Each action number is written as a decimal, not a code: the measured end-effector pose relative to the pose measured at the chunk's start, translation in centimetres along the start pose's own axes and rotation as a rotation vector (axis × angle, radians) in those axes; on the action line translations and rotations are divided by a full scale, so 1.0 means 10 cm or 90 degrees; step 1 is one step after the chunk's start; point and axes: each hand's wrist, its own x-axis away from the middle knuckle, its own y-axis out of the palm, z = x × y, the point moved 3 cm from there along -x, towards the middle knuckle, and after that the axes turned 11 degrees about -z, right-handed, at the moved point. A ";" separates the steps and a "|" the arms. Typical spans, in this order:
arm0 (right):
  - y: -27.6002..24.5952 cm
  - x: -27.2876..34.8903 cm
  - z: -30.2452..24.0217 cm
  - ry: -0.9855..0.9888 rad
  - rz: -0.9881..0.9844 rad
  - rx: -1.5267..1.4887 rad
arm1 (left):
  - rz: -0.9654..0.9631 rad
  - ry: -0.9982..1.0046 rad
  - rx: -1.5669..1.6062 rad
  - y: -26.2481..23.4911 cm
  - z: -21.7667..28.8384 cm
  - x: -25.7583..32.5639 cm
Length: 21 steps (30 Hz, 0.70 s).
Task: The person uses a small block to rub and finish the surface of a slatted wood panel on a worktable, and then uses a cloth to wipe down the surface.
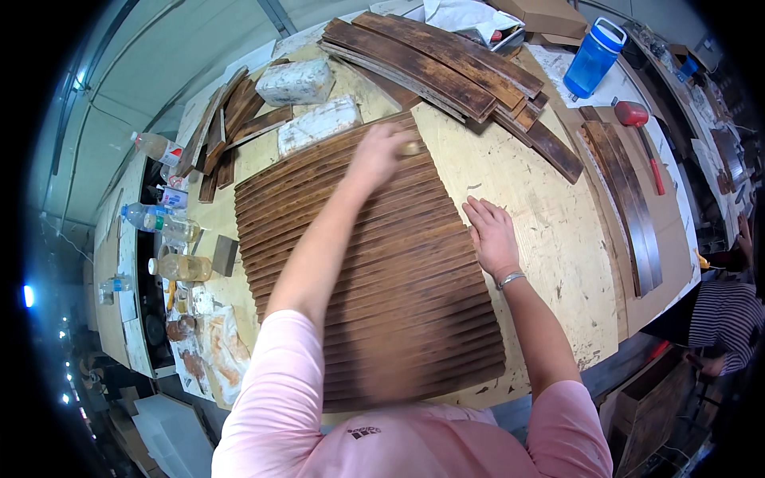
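Note:
A large panel of overlapping dark brown wooden slats [374, 239] lies on the worktable in front of me. My left hand [380, 155] reaches to its far right corner, fingers curled round a small tan block [409, 148] that rests against the slats. Most of that block is covered by the fingers, and its kind is unclear. Beside the panel's right edge, my right hand [493, 237] lies with its fingers stretched out, touching the slat ends. A silver bracelet [511, 279] circles the right wrist.
Loose dark planks [430, 72] are stacked beyond the panel, near two white wrapped blocks [319, 123]. Several bottles [185, 268] line the left edge. A blue jug [594, 60], a red mallet [631, 114] and more boards [625, 199] sit right. Another person [721, 323] is at far right.

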 end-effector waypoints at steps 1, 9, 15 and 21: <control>0.00 -0.01 0.00 0.000 -0.001 0.000 | -0.009 -0.034 -0.005 -0.13 -0.16 0.18; 0.03 -0.03 -0.05 -0.001 -0.004 0.010 | 0.067 -0.338 -0.096 -1.35 -1.76 2.62; 0.04 -0.01 0.00 0.014 -0.009 0.010 | 0.101 -0.473 -0.168 -1.59 -1.78 2.98; 0.02 -0.01 -0.01 -0.003 -0.004 0.001 | 0.110 -0.162 -0.021 -0.66 -0.51 1.23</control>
